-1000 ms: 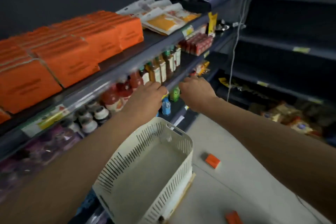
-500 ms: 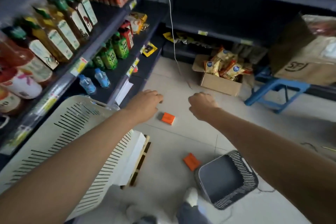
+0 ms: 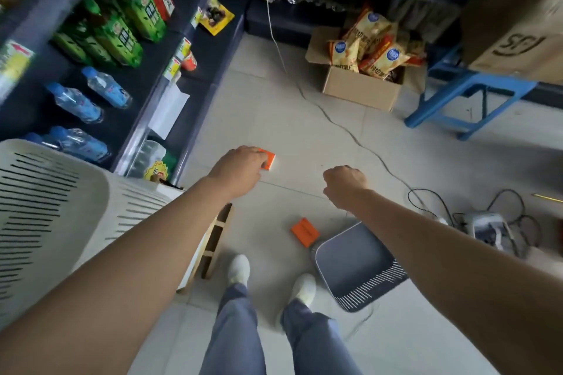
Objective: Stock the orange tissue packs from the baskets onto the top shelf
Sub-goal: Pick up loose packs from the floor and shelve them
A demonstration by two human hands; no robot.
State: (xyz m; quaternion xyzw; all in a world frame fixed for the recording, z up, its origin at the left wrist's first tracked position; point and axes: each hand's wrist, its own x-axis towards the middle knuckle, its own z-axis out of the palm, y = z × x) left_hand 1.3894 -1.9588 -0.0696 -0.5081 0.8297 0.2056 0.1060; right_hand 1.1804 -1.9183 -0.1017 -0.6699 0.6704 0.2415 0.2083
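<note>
Two small orange tissue packs lie on the tiled floor. My left hand (image 3: 240, 167) reaches down over the far pack (image 3: 270, 159) with loosely bent fingers and covers its near edge. It looks higher than the pack, and no grip shows. The second pack (image 3: 304, 231) lies beside the rim of a grey basket (image 3: 374, 295), whose visible inside holds nothing. My right hand (image 3: 345, 184) hangs as a curled fist above the floor, holding nothing. The white basket (image 3: 58, 207) stands at my left. The top shelf is out of view.
Dark shelving on the left holds green drink cartons (image 3: 122, 36) and water bottles (image 3: 76, 103). Ahead are an open cardboard box of snack bags (image 3: 362, 88) and a blue stool (image 3: 469, 91). Cables and a power strip (image 3: 484, 225) lie at right. My feet (image 3: 239, 268) stand below.
My view swung from the shelves down to the floor. Both hands came away from the shelf and dropped low, and my left hand moved over the far orange pack.
</note>
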